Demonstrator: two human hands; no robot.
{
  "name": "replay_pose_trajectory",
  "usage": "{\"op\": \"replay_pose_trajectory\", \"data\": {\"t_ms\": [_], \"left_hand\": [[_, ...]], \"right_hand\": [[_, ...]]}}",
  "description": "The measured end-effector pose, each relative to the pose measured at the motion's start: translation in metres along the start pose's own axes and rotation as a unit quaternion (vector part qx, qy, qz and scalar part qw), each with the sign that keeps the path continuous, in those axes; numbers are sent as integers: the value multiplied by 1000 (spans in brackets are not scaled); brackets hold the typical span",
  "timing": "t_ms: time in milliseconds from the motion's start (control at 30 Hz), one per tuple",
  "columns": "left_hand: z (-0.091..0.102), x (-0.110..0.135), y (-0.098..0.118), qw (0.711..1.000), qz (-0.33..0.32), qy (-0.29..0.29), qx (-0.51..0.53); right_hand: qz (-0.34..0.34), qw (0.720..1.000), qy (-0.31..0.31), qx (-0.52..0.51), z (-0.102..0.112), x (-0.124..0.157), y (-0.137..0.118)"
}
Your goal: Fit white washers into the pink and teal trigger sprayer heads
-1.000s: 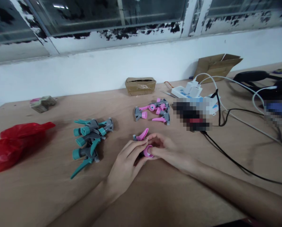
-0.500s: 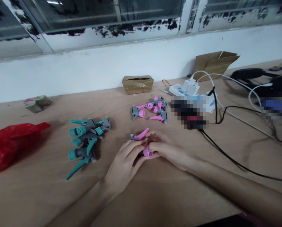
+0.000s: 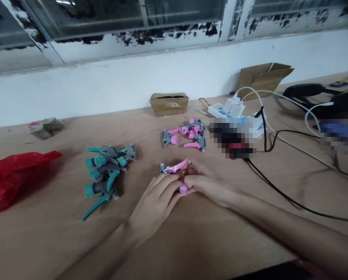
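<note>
Both hands meet at the middle of the wooden table (image 3: 214, 241) around one pink and grey spray trigger head (image 3: 174, 168). My left hand (image 3: 154, 204) has its fingers curled against the part's grey body from the left. My right hand (image 3: 207, 182) pinches it from the right, fingertips by its pink round cap. The pink lever sticks out above the fingers. A heap of several pink and grey trigger heads (image 3: 188, 135) lies just beyond. To the left lies a heap of several teal and grey trigger heads (image 3: 106, 169).
A red plastic bag (image 3: 13, 177) lies at the left edge. A small cardboard box (image 3: 169, 104) and an open carton (image 3: 263, 79) stand by the white wall. A power strip (image 3: 232, 111) with chargers, white and black cables (image 3: 290, 200) cross the right side.
The pink trigger head has been turned in my fingers: its lever now lies flatter and less of the pink cap shows. Both hands stay together in the same place.
</note>
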State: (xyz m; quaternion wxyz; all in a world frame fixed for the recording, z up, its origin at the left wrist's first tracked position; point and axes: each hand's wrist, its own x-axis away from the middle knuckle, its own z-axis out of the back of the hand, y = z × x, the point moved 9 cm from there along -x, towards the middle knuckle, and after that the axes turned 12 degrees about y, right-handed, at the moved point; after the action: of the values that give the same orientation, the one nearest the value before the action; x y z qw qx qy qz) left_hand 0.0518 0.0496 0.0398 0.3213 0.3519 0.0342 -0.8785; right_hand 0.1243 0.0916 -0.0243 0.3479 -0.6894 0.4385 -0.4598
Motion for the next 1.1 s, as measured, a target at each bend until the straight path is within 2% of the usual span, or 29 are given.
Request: {"op": "replay_pose_trajectory", "data": {"t_ms": [133, 367, 500, 733, 933, 1100], "left_hand": [[-2, 1, -1, 1000, 5, -12, -1], [1, 3, -20, 990, 94, -8, 102], [3, 4, -29, 982, 136, 1, 128], [4, 4, -31, 981, 136, 11, 136], [5, 3, -29, 986, 117, 16, 117], [4, 3, -26, 991, 90, 18, 99]], "right_hand": [[26, 999, 10, 21, 5, -3, 0], [5, 992, -85, 94, 3, 5, -10], [-13, 991, -60, 122, 10, 5, -13], [64, 992, -47, 97, 5, 1, -8], [60, 996, -22, 66, 5, 0, -7], [66, 996, -33, 49, 0, 0, -7]]}}
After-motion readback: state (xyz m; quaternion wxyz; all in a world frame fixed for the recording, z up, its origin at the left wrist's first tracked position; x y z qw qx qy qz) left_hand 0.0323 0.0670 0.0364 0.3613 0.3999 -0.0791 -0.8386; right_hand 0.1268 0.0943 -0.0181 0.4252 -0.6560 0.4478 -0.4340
